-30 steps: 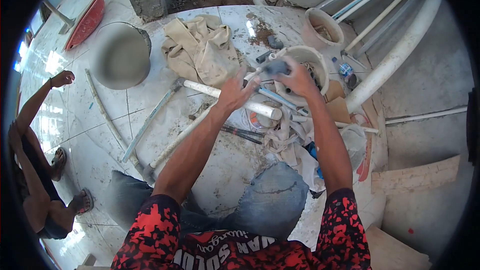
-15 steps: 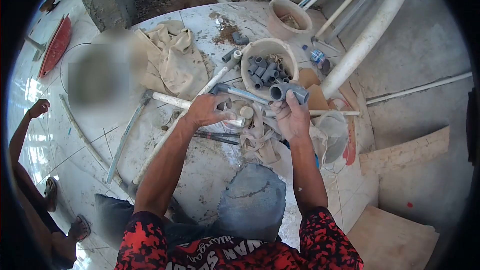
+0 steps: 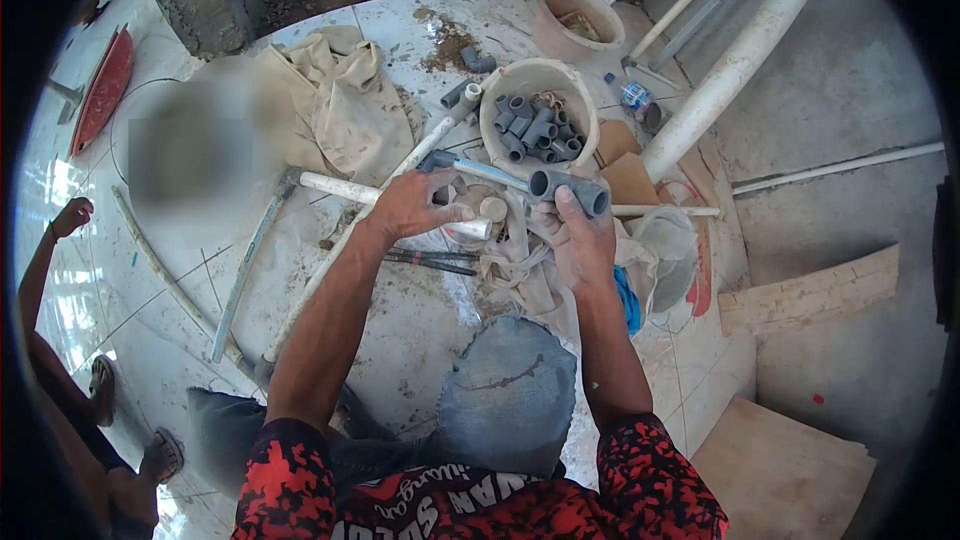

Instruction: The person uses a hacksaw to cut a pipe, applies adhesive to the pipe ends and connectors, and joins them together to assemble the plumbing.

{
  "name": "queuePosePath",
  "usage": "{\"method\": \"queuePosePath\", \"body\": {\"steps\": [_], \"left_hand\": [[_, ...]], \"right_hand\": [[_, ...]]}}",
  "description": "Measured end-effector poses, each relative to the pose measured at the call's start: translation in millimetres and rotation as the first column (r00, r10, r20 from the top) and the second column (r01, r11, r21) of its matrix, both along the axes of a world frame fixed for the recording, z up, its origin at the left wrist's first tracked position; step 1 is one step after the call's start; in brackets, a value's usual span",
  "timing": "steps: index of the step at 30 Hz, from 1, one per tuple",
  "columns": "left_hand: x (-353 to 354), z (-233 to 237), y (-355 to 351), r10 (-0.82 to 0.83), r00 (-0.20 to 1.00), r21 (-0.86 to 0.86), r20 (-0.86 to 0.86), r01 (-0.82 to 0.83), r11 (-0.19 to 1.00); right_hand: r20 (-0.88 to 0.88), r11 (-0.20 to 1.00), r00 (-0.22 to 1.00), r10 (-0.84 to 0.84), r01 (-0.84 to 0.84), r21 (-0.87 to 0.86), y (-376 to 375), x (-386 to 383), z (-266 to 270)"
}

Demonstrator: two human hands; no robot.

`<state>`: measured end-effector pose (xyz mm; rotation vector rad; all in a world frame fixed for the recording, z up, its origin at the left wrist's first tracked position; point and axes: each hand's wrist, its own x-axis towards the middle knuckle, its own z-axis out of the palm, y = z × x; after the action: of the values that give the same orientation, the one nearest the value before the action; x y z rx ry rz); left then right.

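My right hand (image 3: 582,245) pinches a grey PVC pipe fitting (image 3: 568,192) between thumb and fingers, with two open mouths showing. My left hand (image 3: 415,208) is closed over a white PVC pipe (image 3: 340,188), its thumb lying along the pipe near the open end; the lower fingers are hidden. At its far end, that pipe joins a grey elbow (image 3: 290,178) and a second pipe (image 3: 246,265). Just beyond the right hand stands a whitish bucket (image 3: 492,100) of grey fittings (image 3: 540,128). Beside the left hand, a blue-striped pipe (image 3: 490,172) ends in a grey elbow (image 3: 437,160).
A beige cloth (image 3: 350,110) lies at upper left. A second bucket (image 3: 555,35), a plastic bottle (image 3: 634,95) and a thick white pipe (image 3: 740,60) are at upper right. Wooden boards (image 3: 790,470) rest at lower right. Another person's hand (image 3: 72,217) shows at far left.
The right hand has turned the grey fitting slightly and brought it a little left, closer to the left hand. The view has tilted slightly, so the whole scene sits higher.
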<state>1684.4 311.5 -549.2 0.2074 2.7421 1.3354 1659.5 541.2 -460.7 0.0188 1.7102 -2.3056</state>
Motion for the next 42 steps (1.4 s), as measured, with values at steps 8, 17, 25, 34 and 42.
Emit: {"method": "queuePosePath", "body": {"steps": [8,17,25,34,42], "left_hand": [[0,-4,1,0.012,0.999,0.043,-0.046,-0.010,0.999],[0,-6,1,0.022,0.999,0.079,-0.044,-0.018,0.997],[-2,-12,0,0.045,0.998,0.100,-0.046,-0.041,0.994],[0,3,-4,-0.116,0.993,-0.039,0.009,0.116,0.992],[0,1,0,-0.159,0.987,-0.129,0.007,0.158,0.979]], "right_hand": [[-0.235,0.949,0.972,0.002,0.072,0.307,9,-2,-20],[-0.147,0.893,0.985,0.089,-0.013,0.449,18,-3,-21],[0.102,0.999,0.994,0.029,-0.027,-0.017,16,5,-11],[-0.214,0.949,0.953,0.212,-0.149,0.279,29,3,-21],[-0.345,0.632,0.730,0.589,-0.150,0.761,17,15,-21]]}}
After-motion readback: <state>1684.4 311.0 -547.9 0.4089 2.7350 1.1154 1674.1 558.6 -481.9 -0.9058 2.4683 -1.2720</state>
